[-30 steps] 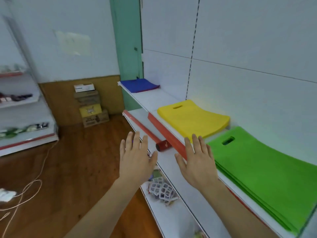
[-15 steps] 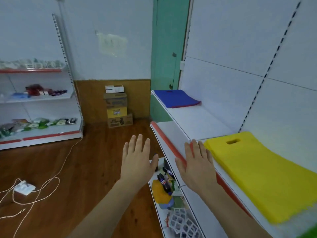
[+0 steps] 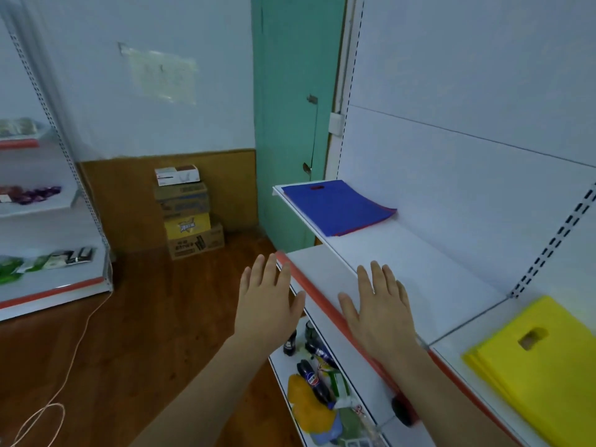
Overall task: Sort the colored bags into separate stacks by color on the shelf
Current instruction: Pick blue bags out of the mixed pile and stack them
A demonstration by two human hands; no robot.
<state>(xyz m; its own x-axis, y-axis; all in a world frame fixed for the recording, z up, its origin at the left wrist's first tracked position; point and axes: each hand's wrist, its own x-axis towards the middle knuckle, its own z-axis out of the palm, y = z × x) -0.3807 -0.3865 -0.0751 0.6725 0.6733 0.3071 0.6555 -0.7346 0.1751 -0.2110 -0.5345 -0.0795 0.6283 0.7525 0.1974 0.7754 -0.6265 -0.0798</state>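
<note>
1. A flat stack of blue fabric bags [image 3: 335,206], a red edge showing beneath, lies at the white metal shelf's [image 3: 419,262] far end.
2. A yellow fabric bag stack [image 3: 545,366] sits at the near right end.
3. Left hand [image 3: 266,304] and right hand [image 3: 379,312] hover flat, fingers spread, gripping nothing.
4. Bottles and snack packets [image 3: 317,385] fill the lower shelf.

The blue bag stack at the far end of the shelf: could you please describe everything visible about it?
The blue bag stack lies flat on the white shelf, against the back panel near the green door. The top bag has a die-cut handle slot near its far edge and looks like thin matte fabric. Red edges peek from beneath along its near and right sides. Neither hand touches it.
</note>
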